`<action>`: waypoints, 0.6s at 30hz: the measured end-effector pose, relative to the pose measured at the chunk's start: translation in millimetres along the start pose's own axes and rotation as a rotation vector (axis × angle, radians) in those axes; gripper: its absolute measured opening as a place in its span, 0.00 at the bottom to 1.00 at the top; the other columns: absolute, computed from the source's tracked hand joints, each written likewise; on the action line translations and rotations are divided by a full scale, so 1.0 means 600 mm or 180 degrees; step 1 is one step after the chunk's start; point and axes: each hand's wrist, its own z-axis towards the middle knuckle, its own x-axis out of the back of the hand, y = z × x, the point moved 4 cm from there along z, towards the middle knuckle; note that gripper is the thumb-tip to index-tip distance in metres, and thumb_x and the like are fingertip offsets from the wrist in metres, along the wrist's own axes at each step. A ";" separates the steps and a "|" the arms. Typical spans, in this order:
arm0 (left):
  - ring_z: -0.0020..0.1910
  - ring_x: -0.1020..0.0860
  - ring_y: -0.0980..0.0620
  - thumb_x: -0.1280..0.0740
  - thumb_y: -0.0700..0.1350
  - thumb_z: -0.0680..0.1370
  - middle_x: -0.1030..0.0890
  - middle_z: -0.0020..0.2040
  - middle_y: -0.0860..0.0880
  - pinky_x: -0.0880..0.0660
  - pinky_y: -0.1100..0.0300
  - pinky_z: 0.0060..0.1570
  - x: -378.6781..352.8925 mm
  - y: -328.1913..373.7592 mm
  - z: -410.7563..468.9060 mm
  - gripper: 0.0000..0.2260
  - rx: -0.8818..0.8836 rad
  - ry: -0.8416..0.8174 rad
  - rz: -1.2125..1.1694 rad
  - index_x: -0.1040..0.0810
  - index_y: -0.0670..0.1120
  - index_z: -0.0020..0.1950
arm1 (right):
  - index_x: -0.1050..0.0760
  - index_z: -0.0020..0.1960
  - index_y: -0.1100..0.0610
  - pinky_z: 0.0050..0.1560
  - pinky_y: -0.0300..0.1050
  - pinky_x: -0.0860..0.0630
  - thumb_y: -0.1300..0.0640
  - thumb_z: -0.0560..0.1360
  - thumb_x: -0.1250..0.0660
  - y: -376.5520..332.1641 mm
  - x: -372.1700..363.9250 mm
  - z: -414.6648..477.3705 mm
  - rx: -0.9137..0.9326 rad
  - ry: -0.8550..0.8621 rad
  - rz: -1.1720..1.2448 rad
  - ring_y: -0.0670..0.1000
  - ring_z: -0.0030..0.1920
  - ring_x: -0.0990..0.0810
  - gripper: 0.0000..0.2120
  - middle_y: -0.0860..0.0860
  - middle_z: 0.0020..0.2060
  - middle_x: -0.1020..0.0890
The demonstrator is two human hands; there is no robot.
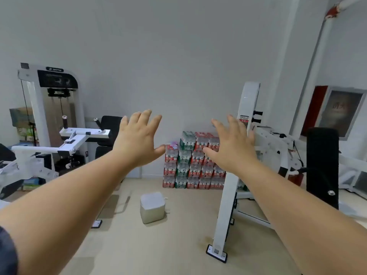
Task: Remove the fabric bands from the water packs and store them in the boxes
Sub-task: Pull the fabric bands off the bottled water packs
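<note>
A stack of shrink-wrapped water packs with red and green labels stands against the far wall, several rows high. A small pink and pale bundle, possibly fabric bands, lies on the stack's lower left top. A pale grey box sits on the floor in front of the stack. My left hand and my right hand are stretched forward at arm's length, palms away from me, fingers spread, holding nothing. Both are well short of the packs.
A white weight machine with black pads stands at the left. A white steel frame with a floor foot stands right of the packs, beside a black upright pad. Cardboard boxes are stacked at the far left. The floor is beige.
</note>
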 end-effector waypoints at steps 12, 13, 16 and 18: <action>0.74 0.37 0.40 0.41 0.71 0.71 0.39 0.78 0.43 0.37 0.39 0.71 -0.324 -0.140 0.254 0.40 -0.0169 -0.0249 -0.0189 0.44 0.53 0.78 | 0.48 0.79 0.40 0.76 0.69 0.45 0.31 0.72 0.37 -0.033 -0.284 0.298 -0.0151 -0.0425 -0.0243 0.60 0.80 0.46 0.41 0.55 0.81 0.46; 0.74 0.38 0.40 0.40 0.70 0.71 0.40 0.78 0.43 0.38 0.39 0.71 -0.350 -0.150 0.278 0.40 -0.0182 -0.0277 -0.0190 0.44 0.54 0.78 | 0.48 0.79 0.40 0.76 0.68 0.45 0.31 0.72 0.36 -0.033 -0.307 0.324 -0.0167 -0.0451 -0.0247 0.60 0.80 0.46 0.41 0.55 0.81 0.45; 0.75 0.38 0.40 0.39 0.68 0.72 0.40 0.78 0.43 0.38 0.39 0.72 -0.429 -0.164 0.343 0.39 -0.0205 -0.0338 -0.0196 0.45 0.54 0.78 | 0.47 0.80 0.41 0.77 0.67 0.44 0.32 0.73 0.35 -0.028 -0.370 0.392 -0.0250 -0.0543 -0.0198 0.61 0.80 0.46 0.41 0.55 0.81 0.46; 0.75 0.38 0.40 0.39 0.68 0.72 0.40 0.78 0.43 0.37 0.39 0.71 -0.487 -0.164 0.383 0.39 -0.0225 -0.0429 -0.0229 0.45 0.54 0.78 | 0.47 0.80 0.41 0.77 0.68 0.45 0.33 0.73 0.35 -0.014 -0.415 0.432 -0.0271 -0.0615 -0.0159 0.61 0.80 0.46 0.41 0.55 0.81 0.46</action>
